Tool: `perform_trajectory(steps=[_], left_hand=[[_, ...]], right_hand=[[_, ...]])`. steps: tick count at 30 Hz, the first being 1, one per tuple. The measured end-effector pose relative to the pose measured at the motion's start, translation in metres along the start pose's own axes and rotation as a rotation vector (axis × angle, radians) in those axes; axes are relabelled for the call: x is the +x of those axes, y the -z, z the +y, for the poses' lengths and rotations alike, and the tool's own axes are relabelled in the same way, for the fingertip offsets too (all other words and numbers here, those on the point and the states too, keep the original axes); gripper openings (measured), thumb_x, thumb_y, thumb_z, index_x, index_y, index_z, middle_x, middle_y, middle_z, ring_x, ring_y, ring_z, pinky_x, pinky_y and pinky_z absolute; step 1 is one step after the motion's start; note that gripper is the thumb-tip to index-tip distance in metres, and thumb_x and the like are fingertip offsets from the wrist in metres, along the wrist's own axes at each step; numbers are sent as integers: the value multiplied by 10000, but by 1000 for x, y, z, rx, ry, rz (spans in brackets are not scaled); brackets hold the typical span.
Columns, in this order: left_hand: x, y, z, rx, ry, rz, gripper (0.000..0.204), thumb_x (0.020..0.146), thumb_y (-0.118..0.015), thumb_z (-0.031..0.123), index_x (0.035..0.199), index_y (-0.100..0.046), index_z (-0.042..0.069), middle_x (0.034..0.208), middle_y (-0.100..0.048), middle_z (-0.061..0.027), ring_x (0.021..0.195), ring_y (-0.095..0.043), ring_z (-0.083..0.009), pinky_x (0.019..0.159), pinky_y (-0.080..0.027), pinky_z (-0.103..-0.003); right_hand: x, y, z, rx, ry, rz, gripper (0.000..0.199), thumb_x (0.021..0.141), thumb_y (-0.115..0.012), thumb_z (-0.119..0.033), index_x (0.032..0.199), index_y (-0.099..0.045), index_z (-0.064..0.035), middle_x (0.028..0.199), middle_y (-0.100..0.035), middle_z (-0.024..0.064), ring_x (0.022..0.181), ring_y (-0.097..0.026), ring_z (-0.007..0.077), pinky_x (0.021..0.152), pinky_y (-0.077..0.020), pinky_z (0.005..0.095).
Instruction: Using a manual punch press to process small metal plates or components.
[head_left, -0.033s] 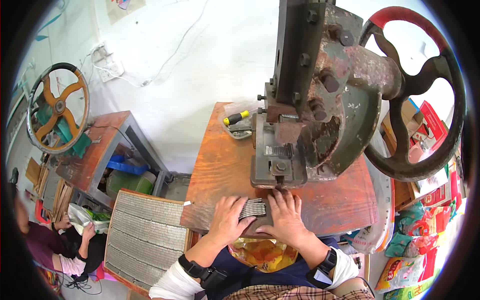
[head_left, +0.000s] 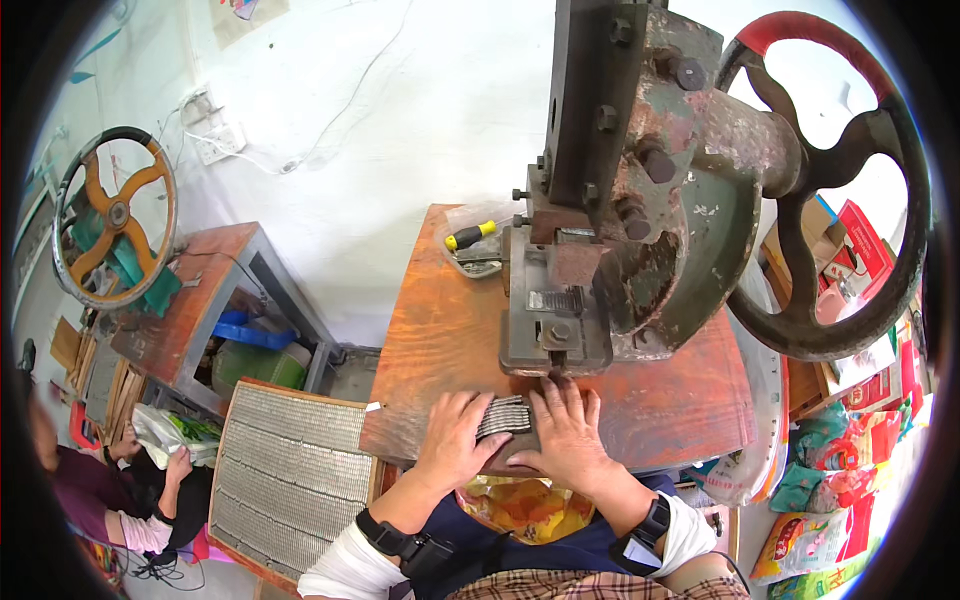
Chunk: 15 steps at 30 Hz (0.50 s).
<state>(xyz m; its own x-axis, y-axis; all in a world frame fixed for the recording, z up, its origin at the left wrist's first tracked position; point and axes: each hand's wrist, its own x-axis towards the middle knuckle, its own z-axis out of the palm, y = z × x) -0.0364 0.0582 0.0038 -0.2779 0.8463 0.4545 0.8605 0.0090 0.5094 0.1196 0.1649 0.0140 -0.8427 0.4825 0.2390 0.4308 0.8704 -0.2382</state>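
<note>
A small stack of thin grey metal strips point(head_left: 505, 415) lies near the front edge of the wooden bench top point(head_left: 410, 335). My left hand point(head_left: 452, 435) rests against the stack's left end, palm down, thumb apart from the fingers. On the right side lies my right hand point(head_left: 572, 428), its fingers stretched forward and its thumb out toward the left. Its fingertips come up to the front of the base of a hand press point(head_left: 560, 335). Both hands flank the strips; the undersides of the fingers are hidden. A ribbed metal piece point(head_left: 555, 300) sits on the press base.
The press's large handwheel point(head_left: 800, 190) stands at the right. A plastic tub point(head_left: 475, 262) with a yellow-black screwdriver point(head_left: 470, 236) is behind. At left, a framed tray point(head_left: 290, 475) holds rows of metal pieces; beyond it another person's hands point(head_left: 178, 465) hold a bag. Colourful bags point(head_left: 815, 545) lie at right.
My right hand has shifted very slightly to the left, and the whole view has moved a touch. Otherwise the hands and the strips stand as before.
</note>
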Motion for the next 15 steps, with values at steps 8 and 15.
perform_trajectory(steps=[8,15], left_hand=[[-2,0,-8,-20,-27,-17,544,691,-754,208,1147,-553,-9,1067,-544,-158,988,-495,-349,865,-415,-431],[5,25,-12,-95,-23,-137,577,681,-767,200,1156,-542,-37,1142,-546,-181,1009,-498,-363,872,-420,-421]], right_hand=[[15,1,9,240,88,-22,764,739,-714,-329,1346,-391,4,1316,-455,188,1250,-368,367,1017,-277,525],[32,1,16,438,163,0,584,718,-730,-198,1248,-525,-60,1187,-575,153,1107,-488,342,994,-330,441]])
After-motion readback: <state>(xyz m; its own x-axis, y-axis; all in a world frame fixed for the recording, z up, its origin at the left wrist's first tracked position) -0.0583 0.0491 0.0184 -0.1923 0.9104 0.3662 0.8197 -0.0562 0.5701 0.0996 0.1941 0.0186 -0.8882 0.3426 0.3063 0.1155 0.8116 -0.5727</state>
